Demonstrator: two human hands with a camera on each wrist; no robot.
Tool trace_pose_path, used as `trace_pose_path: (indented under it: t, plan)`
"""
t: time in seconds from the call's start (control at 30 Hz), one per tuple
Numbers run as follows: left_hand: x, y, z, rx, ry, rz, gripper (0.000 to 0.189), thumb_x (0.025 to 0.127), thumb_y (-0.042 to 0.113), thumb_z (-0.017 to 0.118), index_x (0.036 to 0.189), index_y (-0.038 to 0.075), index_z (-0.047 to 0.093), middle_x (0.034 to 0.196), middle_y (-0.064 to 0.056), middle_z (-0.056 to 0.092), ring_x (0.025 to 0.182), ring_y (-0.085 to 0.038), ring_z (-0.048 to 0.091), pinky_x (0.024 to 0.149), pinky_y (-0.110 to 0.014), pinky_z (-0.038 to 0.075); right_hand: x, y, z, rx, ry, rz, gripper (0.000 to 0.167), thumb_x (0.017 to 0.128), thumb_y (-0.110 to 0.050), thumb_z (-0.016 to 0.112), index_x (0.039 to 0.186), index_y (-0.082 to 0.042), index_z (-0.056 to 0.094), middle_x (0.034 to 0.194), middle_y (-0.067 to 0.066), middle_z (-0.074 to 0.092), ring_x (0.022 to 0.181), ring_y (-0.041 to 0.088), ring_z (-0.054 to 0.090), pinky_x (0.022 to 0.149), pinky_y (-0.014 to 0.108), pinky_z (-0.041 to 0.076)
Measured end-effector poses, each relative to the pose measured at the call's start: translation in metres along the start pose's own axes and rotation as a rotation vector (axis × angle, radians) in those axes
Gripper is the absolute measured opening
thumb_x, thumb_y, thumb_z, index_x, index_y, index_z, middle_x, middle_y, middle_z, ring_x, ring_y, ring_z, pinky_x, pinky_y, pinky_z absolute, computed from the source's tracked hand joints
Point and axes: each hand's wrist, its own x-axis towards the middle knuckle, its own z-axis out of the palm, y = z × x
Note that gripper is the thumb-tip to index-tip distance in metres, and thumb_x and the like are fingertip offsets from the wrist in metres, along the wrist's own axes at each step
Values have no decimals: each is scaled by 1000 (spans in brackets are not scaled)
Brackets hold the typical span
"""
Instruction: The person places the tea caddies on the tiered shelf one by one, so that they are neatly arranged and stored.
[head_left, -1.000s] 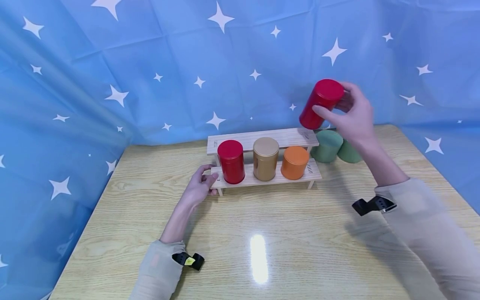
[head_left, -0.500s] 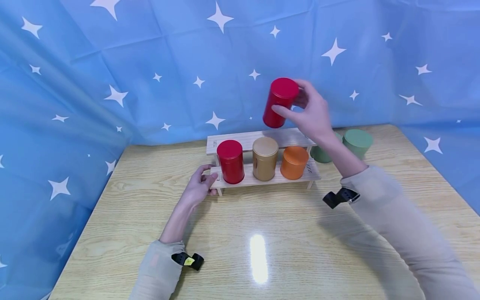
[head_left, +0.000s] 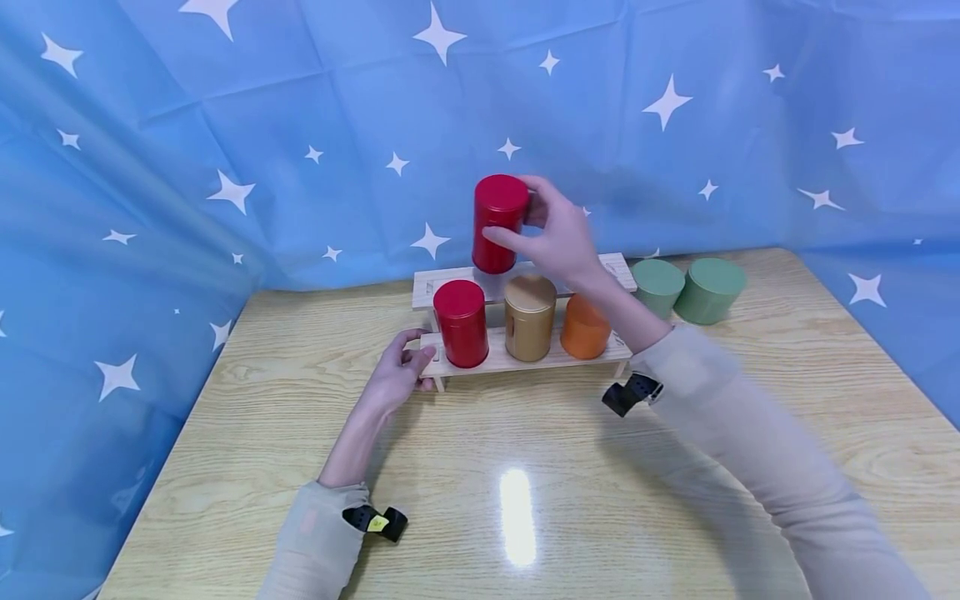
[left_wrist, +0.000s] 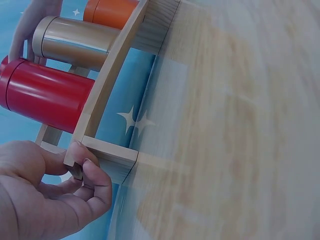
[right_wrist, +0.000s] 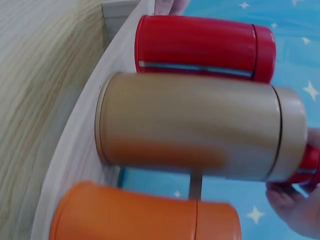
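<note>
My right hand (head_left: pixel 558 233) grips a red canister (head_left: pixel 498 225) near its upper part, upright close over the left half of the rack's upper shelf (head_left: pixel 435 281). In the right wrist view that hand is mostly behind a gold canister (right_wrist: pixel 195 125). With thumb and curled fingers, my left hand (left_wrist: pixel 65 195) pinches the left end of the lower wooden shelf (head_left: pixel 498 360). On that shelf, left to right, stand another red canister (head_left: pixel 461 325), the gold canister and a shorter orange canister (head_left: pixel 583 329), which my right forearm partly covers.
Two green canisters (head_left: pixel 657 287) stand on the table to the right of the rack. A blue star-patterned cloth (head_left: pixel 322 100) hangs behind and along the sides of the wood-grain table (head_left: pixel 450 467). A black camera (head_left: pixel 622 398) is strapped to my right wrist.
My right hand has carried the red canister leftward along the upper shelf and slightly lower, bringing it from tilted to upright. The left hand stays at the shelf end.
</note>
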Motion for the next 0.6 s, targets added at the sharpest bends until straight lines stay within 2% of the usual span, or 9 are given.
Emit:
trace_pose_path:
  t: [0.3,0.6]
  plan:
    - [0,0,0,-2,7,-2,46,107,14,53,149,5,38,94,-10,49,59,-15,56,62,-21,50,5,-4,27,-27,-86,37,67,86,-31,82,142,-12,52,120,4,65,102,20,64,91,37,53]
    - [0,-1,0,-9,4,5,44,107,14,52,148,5,38,93,-9,49,59,-15,55,61,-21,50,8,-8,40,-41,-144,86,67,85,-33,82,142,-13,51,118,2,66,100,17,65,86,35,55]
